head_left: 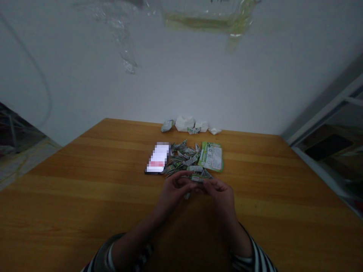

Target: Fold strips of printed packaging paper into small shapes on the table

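My left hand [176, 187] and my right hand [220, 190] meet low above the wooden table. Between their fingertips they pinch a narrow folded strip of printed green-and-grey wrapper [197, 178]. The fingers cover both of its ends. Just beyond the hands lies a loose heap of similar folded wrapper pieces [187, 156]. To the right of the heap, a flat green-and-white printed packet [213, 156] rests on the tabletop. A small pale scrap [187, 195] shows below my left fingers, partly hidden.
A phone [159, 156] with a lit, blurred screen lies left of the heap. Along the table's back edge are crumpled white tissues [184, 124], a small printed packet [167, 125] and a folded wrapper [194, 130]. Behind the table [85, 162] rises a wall [198, 83] with peeling tape.
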